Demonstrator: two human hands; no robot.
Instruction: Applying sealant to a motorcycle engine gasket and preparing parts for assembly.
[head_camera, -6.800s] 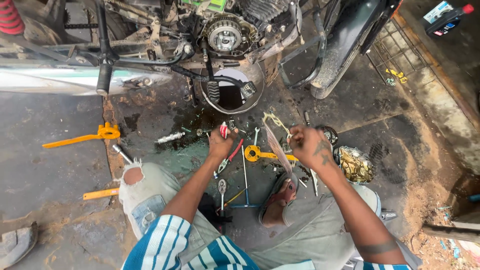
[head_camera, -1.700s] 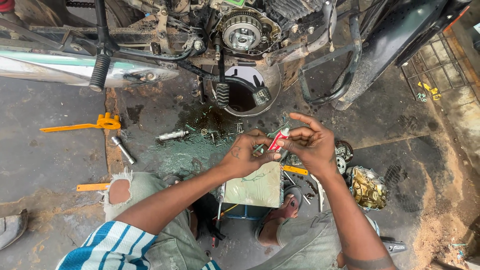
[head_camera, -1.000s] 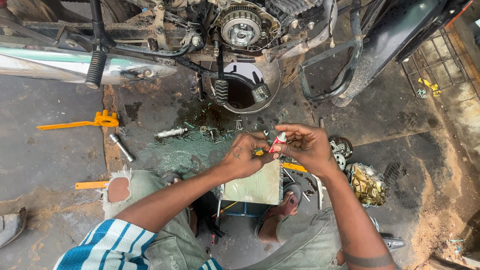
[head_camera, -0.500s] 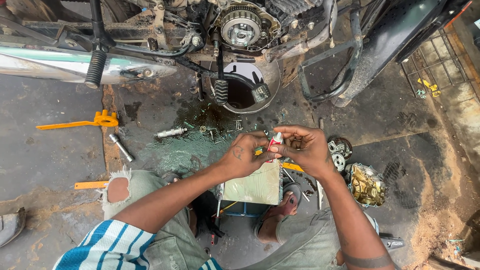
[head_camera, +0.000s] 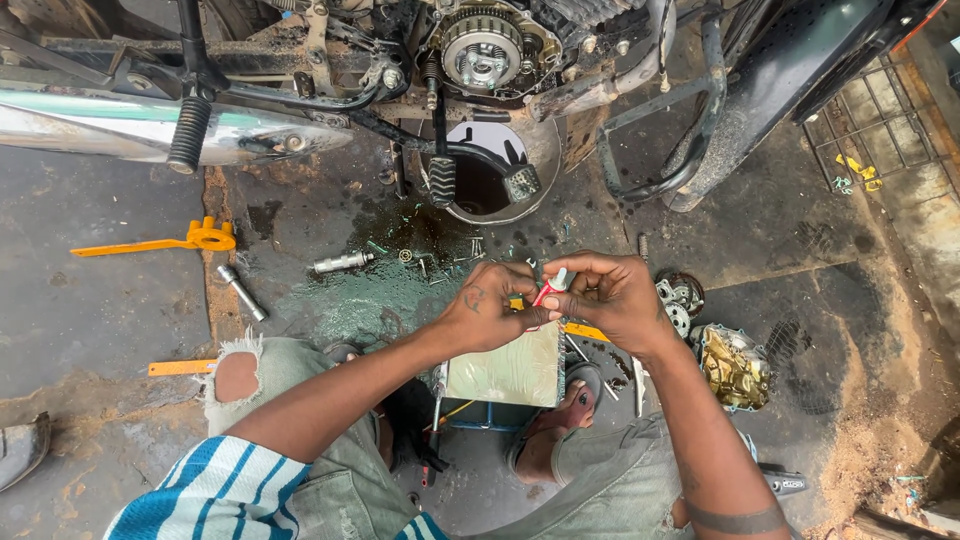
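Head view: we see both hands meeting over the oily floor (head_camera: 120, 330), below the opened motorcycle engine (head_camera: 485, 50). Left hand (head_camera: 490, 310) and right hand (head_camera: 610, 300) are both pinching a small red-and-white tube (head_camera: 552, 287), fingertips touching it, above a flat pale-green sheet (head_camera: 505, 368). Risks, as we judge: greasy fingers slip and the tube drops among the loose bolts (head_camera: 440, 262) or towards the drain pan (head_camera: 490, 185); too hard a squeeze spills its contents onto the sheet.

I count two yellow tools (head_camera: 160, 243), one small red tube (head_camera: 551, 289), one flat pale sheet (head_camera: 505, 367), one round basin (head_camera: 490, 182).
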